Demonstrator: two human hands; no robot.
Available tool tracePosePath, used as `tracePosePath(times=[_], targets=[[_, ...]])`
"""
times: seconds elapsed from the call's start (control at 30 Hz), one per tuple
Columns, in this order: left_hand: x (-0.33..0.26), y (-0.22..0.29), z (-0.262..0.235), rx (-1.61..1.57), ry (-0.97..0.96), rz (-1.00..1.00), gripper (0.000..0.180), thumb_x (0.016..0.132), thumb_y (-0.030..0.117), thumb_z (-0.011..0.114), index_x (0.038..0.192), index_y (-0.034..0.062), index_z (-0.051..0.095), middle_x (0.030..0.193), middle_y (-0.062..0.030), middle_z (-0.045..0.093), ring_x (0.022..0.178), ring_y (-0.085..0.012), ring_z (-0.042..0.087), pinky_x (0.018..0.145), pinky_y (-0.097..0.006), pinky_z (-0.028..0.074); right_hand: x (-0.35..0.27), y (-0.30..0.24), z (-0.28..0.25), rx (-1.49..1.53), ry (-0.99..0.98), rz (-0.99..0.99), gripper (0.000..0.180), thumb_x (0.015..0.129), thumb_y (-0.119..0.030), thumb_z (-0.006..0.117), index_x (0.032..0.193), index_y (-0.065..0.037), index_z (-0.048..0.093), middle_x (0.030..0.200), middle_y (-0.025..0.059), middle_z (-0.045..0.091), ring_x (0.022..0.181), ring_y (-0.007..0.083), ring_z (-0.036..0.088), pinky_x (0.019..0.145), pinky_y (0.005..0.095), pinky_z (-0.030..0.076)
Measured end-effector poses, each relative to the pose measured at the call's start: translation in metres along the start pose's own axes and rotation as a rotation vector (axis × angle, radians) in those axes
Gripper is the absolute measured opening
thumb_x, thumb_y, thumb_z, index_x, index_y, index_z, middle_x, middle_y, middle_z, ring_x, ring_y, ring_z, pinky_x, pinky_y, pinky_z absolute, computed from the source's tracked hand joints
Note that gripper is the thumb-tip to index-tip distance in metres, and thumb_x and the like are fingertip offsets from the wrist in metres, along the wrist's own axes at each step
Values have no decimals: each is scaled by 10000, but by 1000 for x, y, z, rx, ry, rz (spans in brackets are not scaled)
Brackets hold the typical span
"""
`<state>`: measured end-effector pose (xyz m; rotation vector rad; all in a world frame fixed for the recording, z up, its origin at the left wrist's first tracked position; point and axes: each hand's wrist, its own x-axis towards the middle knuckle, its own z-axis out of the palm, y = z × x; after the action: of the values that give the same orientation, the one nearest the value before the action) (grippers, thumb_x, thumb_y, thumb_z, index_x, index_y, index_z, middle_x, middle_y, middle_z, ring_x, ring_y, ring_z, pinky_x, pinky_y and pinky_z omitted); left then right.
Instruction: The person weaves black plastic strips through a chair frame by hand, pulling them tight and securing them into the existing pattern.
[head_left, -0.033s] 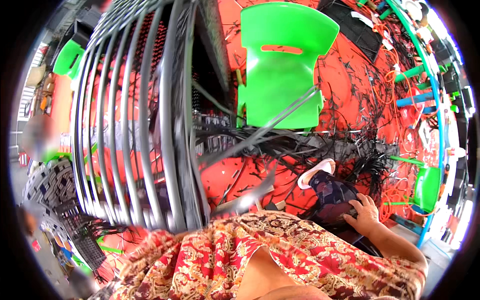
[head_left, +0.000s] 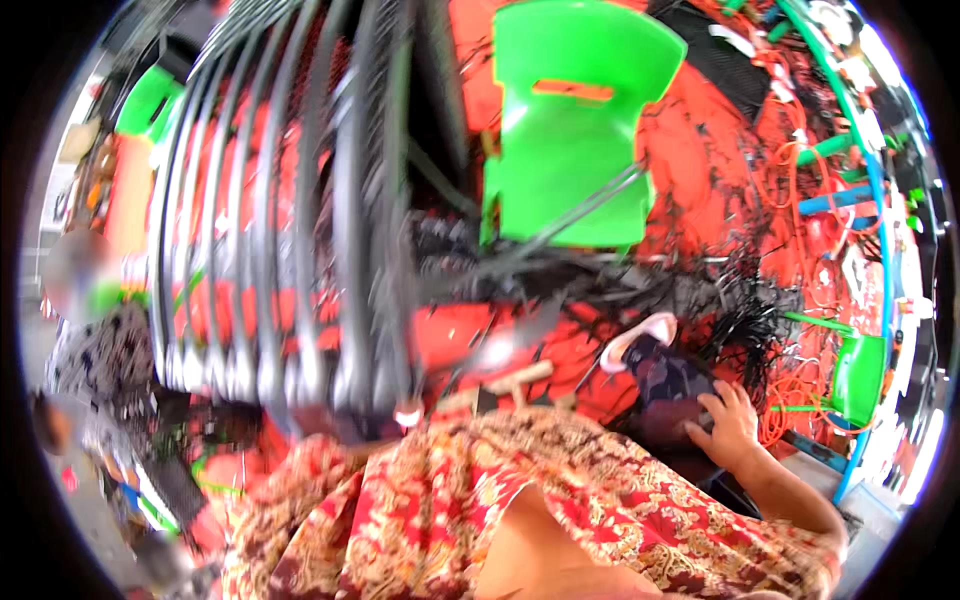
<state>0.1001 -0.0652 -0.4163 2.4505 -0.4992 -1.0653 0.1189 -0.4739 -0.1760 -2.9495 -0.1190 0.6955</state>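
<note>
1. Ribbed grey frame (head_left: pixel 300 230) walls off your left and centre.
2. Black wire tangle (head_left: pixel 700 300) blocks ahead of your right hand (head_left: pixel 725 420).
3. Green chair (head_left: pixel 570 130) stands beyond the tangle.

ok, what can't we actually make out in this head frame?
- Left hand: not visible in the head view; the patterned red garment covers the lower left.
- Right hand: rests on a dark patterned knee; whether it grips anything cannot be told.
- Grey ribbed rack: motion-blurred, top cut by the rim.
- Black tangle on the red floor: too fine to tell apart.
- Green chair: legs hidden.
</note>
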Motion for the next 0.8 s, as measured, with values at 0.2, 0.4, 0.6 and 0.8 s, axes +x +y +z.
tracePosePath(times=[0.2,0.4,0.6,0.8], targets=[[21,16,-9,108,154,154,301,776,312,543,904,45,596,781,-161,614,745,-326,588,657,-411,467,-19,-42,39,-155,414,-210,371,678,-267,652,986,-70,586,1119,111,521,1114,348,414,923,452,329],[-27,61,-95,294,422,473,330,780,315,544,934,28,599,804,-173,616,758,-339,586,677,-416,466,2,-33,27,-394,192,-410,322,757,-284,598,976,-47,602,1055,194,548,1013,359,479,887,459,365],[-295,38,-49,-1589,785,482,249,846,282,561,889,43,617,755,-41,622,657,-108,597,575,-230,492,100,-81,52,-495,-102,-889,287,775,-229,587,969,-19,609,947,183,592,871,309,557,783,386,438],[-242,-89,285,-1465,844,-1055,303,751,332,593,877,58,614,736,-59,613,615,-143,577,555,-274,459,79,-348,173,-563,-573,-1074,283,778,-226,585,970,-19,609,941,179,594,866,302,559,780,380,438]])
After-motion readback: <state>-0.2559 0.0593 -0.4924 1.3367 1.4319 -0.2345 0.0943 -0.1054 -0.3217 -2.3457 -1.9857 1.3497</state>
